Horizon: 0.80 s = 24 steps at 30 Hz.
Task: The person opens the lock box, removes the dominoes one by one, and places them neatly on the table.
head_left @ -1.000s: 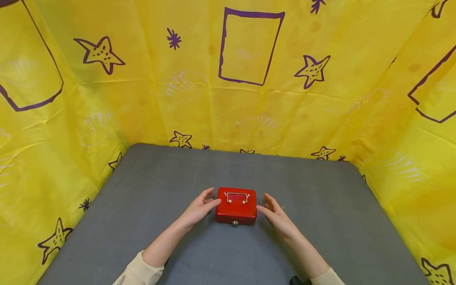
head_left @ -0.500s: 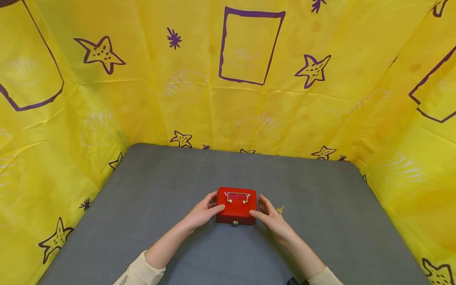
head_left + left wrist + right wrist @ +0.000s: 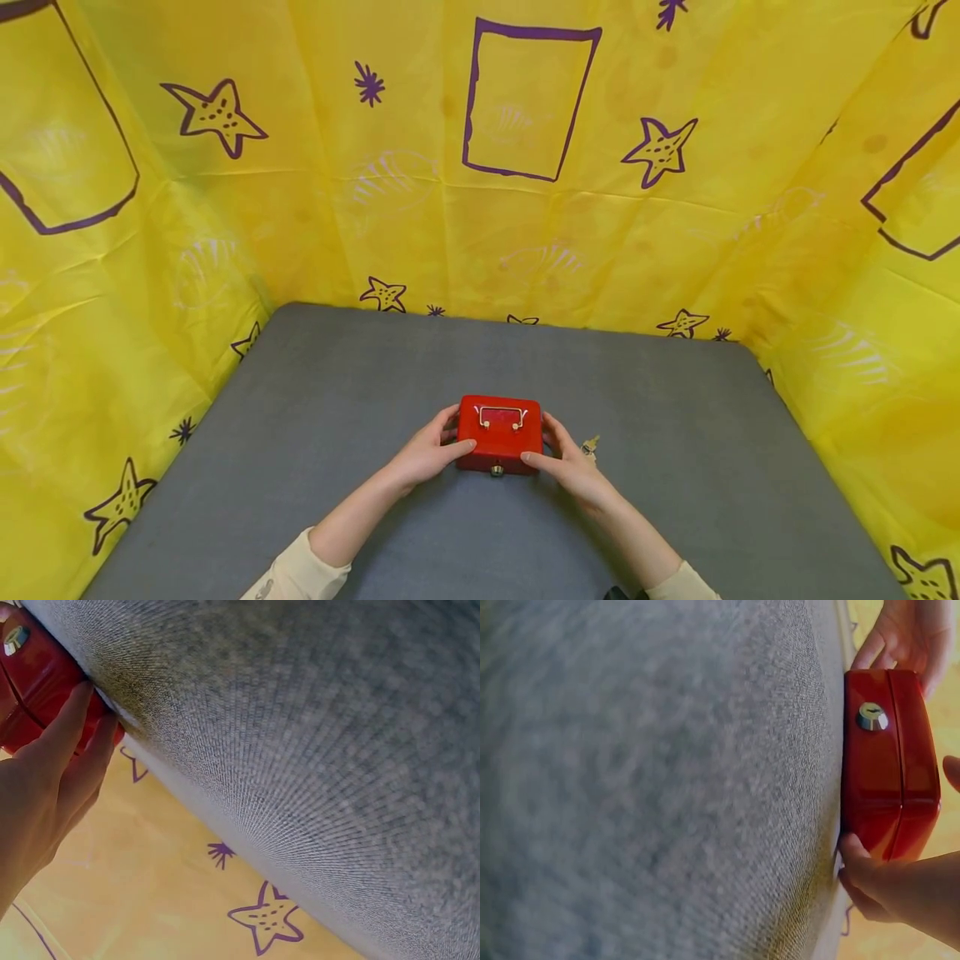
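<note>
A small red cash box [image 3: 498, 433] stands on the grey table with its lid closed. A metal carrying handle [image 3: 501, 410] lies on the lid, and a round keyed lock [image 3: 872, 716] sits in the front wall. My left hand [image 3: 429, 456] grips the left side, its thumb over the front of the lid and its fingers along the side wall. Opposite it, my right hand [image 3: 573, 472] holds the right side the same way; in the right wrist view its fingertips reach down to the base. A small bunch of keys [image 3: 590, 447] lies just right of the right hand.
The grey table [image 3: 360, 358] extends around the box on all sides. Yellow cloth walls [image 3: 420, 217] with purple starfish drawings enclose its back, left and right edges.
Both hands have closed in from beside the cash box and now hold its sides, thumbs on the lid. The keys, mostly hidden behind the right hand before, have come into view.
</note>
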Available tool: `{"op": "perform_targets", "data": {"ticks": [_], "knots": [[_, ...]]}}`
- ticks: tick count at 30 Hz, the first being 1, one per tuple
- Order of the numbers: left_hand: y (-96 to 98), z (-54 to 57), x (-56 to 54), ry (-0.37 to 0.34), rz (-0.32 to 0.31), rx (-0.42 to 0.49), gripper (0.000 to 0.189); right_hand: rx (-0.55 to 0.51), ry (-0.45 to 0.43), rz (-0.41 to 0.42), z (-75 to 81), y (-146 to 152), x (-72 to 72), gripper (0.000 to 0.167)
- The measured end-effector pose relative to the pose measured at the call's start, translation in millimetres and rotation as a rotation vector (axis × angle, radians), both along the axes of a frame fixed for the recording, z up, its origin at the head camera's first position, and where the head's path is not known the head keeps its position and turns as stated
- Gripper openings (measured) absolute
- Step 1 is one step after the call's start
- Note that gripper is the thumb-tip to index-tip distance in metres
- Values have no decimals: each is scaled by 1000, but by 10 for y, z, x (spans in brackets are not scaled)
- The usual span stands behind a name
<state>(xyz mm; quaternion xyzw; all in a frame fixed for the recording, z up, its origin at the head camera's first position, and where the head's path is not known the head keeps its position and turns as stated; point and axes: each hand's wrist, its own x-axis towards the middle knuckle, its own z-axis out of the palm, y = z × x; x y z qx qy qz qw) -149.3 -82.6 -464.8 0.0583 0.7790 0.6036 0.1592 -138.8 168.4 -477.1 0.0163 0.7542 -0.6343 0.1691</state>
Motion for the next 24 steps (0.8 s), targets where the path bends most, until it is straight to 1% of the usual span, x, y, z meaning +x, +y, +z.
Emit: {"op": "perform_targets", "data": {"ticks": [3, 9, 17, 24], "knots": [[0, 10, 11, 1, -1, -9, 74, -9, 3, 8, -1, -9, 10, 84], [-2, 27, 10, 6, -11, -1, 76, -39, 20, 17, -7, -33, 10, 84], [-7, 3, -6, -14, -26, -2, 83, -45, 25, 21, -20, -35, 14, 86], [2, 10, 2, 6, -22, -8, 85, -41, 39, 55, -32, -15, 1, 89]]}}
